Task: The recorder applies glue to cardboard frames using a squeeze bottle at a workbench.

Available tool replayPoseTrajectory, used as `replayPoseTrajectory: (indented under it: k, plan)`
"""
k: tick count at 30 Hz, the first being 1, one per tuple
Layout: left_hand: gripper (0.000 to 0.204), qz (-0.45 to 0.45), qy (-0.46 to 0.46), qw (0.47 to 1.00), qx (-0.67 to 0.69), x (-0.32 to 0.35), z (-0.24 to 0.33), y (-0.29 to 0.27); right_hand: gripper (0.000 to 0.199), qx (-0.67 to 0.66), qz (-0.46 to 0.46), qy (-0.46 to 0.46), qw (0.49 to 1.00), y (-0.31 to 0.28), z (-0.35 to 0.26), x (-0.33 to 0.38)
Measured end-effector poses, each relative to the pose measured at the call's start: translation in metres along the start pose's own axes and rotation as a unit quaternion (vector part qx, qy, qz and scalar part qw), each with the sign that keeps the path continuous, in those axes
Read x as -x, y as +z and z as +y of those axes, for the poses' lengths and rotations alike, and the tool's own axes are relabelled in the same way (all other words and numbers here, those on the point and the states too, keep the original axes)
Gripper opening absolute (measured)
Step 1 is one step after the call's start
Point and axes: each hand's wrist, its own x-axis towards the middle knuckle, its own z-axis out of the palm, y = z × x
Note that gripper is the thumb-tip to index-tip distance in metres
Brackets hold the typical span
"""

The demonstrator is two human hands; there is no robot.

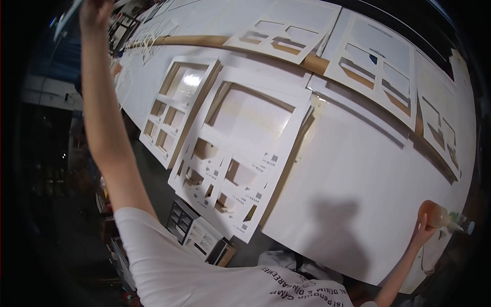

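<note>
My right hand [422, 231] is closed round a squeeze bottle [432, 214] at the right end of the white worktable. The bottle is amber-brown with a pale nozzle and is tipped on its side, nozzle pointing right. Stretched far up to the top left is my left arm. My left hand [96, 14] is cut off by the picture's upper edge, so its fingers are hidden. A thin pale strip or edge [67, 21] shows just left of it; whether I hold it cannot be seen. A plain white panel [327, 169] lies in front of me, under my shadow.
Two white frames with cut-out windows, a larger one [249, 157] and a smaller one [171, 97], lie left of the panel. Several thin cut-out sheets [353, 56] lean along a long brown cardboard tube [199, 41] at the back. Below the left edge stands a box of printed boards [203, 236].
</note>
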Motion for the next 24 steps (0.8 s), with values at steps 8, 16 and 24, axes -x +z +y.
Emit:
replayPoseTrajectory:
  k: [8, 16, 24]
  plan:
    - [0.033, 0.392, 0.128, 0.910, 0.036, 0.124, -0.216, -0.177, 0.043, 0.041, 0.044, 0.026, 0.998, 0.013, -0.002, 0.017]
    - [0.046, 0.471, -0.080, 0.877, 0.046, 0.153, -0.285, -0.234, 0.047, 0.095, 0.065, 0.072, 0.991, 0.005, 0.005, 0.025]
    - [0.044, 0.577, -0.133, 0.804, -0.047, 0.134, -0.291, -0.226, 0.046, 0.052, 0.051, 0.026, 0.997, 0.004, 0.011, 0.022]
